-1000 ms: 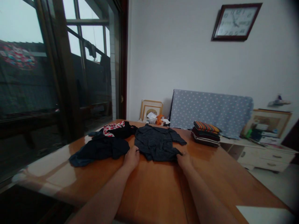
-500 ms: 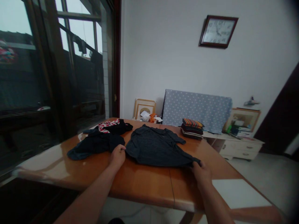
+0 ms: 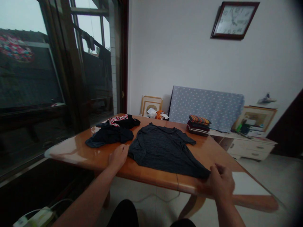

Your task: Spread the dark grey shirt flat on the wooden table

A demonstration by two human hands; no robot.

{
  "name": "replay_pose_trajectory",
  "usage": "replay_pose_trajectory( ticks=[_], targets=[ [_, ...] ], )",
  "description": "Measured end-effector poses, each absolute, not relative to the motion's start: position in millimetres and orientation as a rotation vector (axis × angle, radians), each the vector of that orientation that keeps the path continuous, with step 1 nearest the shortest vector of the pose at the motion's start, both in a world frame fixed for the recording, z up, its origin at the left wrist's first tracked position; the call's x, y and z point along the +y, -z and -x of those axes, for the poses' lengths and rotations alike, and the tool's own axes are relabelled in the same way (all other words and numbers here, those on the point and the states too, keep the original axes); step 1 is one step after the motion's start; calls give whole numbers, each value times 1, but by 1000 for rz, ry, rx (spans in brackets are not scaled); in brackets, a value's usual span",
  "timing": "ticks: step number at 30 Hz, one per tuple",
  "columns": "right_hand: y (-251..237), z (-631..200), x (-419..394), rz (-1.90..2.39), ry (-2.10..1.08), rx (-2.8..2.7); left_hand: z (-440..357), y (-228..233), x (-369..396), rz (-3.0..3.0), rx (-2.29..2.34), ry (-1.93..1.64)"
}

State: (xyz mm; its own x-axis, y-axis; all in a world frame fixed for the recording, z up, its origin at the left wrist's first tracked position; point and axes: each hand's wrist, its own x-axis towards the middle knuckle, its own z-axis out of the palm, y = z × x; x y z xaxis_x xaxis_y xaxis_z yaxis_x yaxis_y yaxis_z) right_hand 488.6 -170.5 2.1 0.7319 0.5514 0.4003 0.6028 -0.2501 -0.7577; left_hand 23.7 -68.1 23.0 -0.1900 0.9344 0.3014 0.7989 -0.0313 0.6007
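Hem [image 3: 163, 170]: The lower side of our dark grey shirt [image 3: 163, 148] lies close to the front edge of the counter [image 3: 222, 154]; if we pull it more toward us, we think it could slide over and hang down.
Right corner: It is drawn to a long point; a stronger pull from our right hand [image 3: 222, 183] alone could, we judge, twist the body and leave slanting creases.
Dark heap [image 3: 111, 135]: It lies just beside the shirt, so a wide sweep of our left hand [image 3: 118, 156] could drag it along.
Left fingers [image 3: 123, 147]: Closed together, they seem to pinch the near left corner.
Right fingers [image 3: 216, 167]: Curled nearly closed, with the drawn-out corner held at the tips.
Cloth: Mottled, apparently thin, spread broad, wrinkled at left; one sleeve points to the right.
Shirt's place: On the counter, between dark heap and folded stack [image 3: 199, 126].
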Motion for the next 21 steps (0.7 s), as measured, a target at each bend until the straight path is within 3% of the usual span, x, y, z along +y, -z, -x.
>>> replay_pose_trajectory(
  ticks=[5, 21],
  targets=[
    [-25, -465, -159, 1822, 75, -1081, -36, -25, -63, -2051, 2046, -955],
    [-43, -367, -43, 1491, -314, -1695, -20, -48, 28, -2428, 2171, -675]
  ],
)
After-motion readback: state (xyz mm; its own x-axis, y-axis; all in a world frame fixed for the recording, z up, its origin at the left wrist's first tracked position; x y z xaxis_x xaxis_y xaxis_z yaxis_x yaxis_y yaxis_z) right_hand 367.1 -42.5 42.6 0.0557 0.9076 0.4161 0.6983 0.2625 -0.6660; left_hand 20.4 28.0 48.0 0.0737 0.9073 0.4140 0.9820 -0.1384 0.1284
